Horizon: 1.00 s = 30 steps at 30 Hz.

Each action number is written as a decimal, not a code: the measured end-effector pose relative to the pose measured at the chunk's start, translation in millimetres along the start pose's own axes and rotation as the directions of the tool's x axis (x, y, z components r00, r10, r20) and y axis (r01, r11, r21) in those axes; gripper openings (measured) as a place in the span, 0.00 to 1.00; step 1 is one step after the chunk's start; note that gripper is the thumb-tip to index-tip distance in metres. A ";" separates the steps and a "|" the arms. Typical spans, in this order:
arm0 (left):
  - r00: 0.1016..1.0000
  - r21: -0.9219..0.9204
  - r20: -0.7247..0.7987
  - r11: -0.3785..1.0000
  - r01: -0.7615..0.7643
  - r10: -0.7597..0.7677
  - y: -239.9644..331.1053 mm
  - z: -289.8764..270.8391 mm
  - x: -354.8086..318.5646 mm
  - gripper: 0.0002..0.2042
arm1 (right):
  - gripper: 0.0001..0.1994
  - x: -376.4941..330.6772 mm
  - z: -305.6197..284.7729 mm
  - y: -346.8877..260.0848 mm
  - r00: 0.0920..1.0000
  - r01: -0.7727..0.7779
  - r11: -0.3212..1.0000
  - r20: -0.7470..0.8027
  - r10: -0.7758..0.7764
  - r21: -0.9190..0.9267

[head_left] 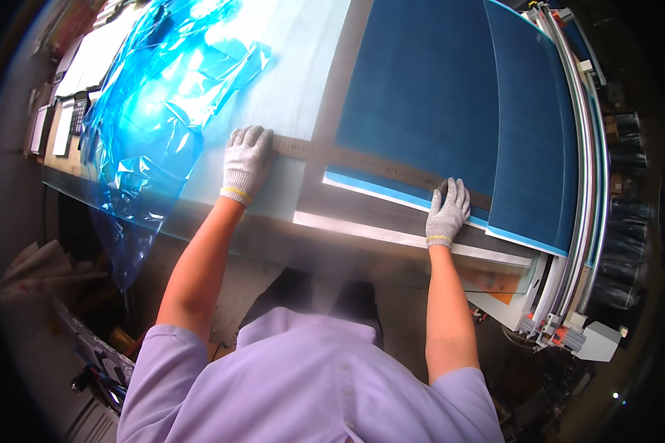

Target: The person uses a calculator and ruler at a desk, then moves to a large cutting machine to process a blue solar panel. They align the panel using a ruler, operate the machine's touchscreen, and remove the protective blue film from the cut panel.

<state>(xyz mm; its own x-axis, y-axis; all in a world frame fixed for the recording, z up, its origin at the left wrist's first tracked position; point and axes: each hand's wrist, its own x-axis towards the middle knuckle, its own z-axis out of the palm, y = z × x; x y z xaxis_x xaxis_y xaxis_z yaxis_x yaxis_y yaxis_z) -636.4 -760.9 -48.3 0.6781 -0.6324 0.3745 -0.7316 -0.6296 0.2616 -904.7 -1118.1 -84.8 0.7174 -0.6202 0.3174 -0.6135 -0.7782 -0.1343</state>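
A long steel ruler (362, 160) lies across a dark blue sheet (421, 88) and the pale sheet left of it, sloping down to the right. My left hand (247, 164), in a grey knit glove with a yellow cuff line, is closed at the ruler's left end, fingers bent over it. My right hand (448, 214), gloved the same way, rests on the ruler's right part with fingers spread. Below the ruler runs the blue sheet's light blue and white lower edge (391, 193). The ruler's far left tip is hidden under my left hand.
Crumpled shiny blue plastic film (170, 111) covers the left side and hangs over the glass tabletop's edge (74, 189). A metal rail machine (569, 133) borders the right side. White papers (96, 55) and a dark calculator (79, 114) lie far left.
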 end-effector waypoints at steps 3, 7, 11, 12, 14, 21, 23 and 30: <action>0.999 0.005 0.049 1.000 -0.007 0.007 16.3 -20.6 -48.0 0.25 | 0.24 -4.0 6.0 7.2 0.999 -0.004 1.000 -0.034 0.005 0.011; 0.973 -0.023 0.229 1.000 -0.017 0.022 52.5 -68.4 -123.5 0.35 | 0.25 -17.7 3.5 5.3 1.000 -0.012 1.000 0.001 0.012 0.022; 0.968 0.040 0.245 0.997 -0.067 0.055 86.6 -88.2 -189.6 0.30 | 0.24 -41.5 -35.5 -19.1 0.960 0.279 0.938 -0.027 -0.279 0.205; 0.968 0.081 0.251 0.996 -0.040 0.019 95.1 -92.1 -194.5 0.27 | 0.24 -49.4 -54.7 -28.7 0.924 0.342 0.892 0.067 -0.376 0.295; 0.995 0.078 0.102 0.997 0.000 -0.008 99.1 -86.5 -196.1 0.21 | 0.26 -63.3 -77.1 -39.1 0.793 0.482 0.774 0.171 -0.584 0.411; 0.985 0.133 0.086 0.979 -0.157 0.147 38.4 -84.2 -179.7 0.13 | 0.07 -87.3 -88.4 -58.3 0.759 0.552 0.823 0.328 -0.563 0.134; 0.992 0.124 0.104 0.988 -0.087 0.075 14.2 -77.0 -181.2 0.15 | 0.06 -98.2 -89.5 -67.9 0.788 0.537 0.823 0.241 -0.567 0.184; 0.991 0.237 0.130 0.971 -0.006 -0.026 7.6 -53.1 -142.5 0.18 | 0.20 -121.5 -54.0 -55.5 0.847 0.461 0.834 0.129 -0.515 0.305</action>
<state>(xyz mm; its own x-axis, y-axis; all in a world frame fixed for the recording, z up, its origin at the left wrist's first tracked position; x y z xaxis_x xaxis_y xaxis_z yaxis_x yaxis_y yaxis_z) -742.3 -651.6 -52.4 0.7001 -0.6692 0.2491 -0.6980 -0.7150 0.0409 -975.6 -994.2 -65.1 0.9665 -0.1371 0.2172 -0.0802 -0.9644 -0.2521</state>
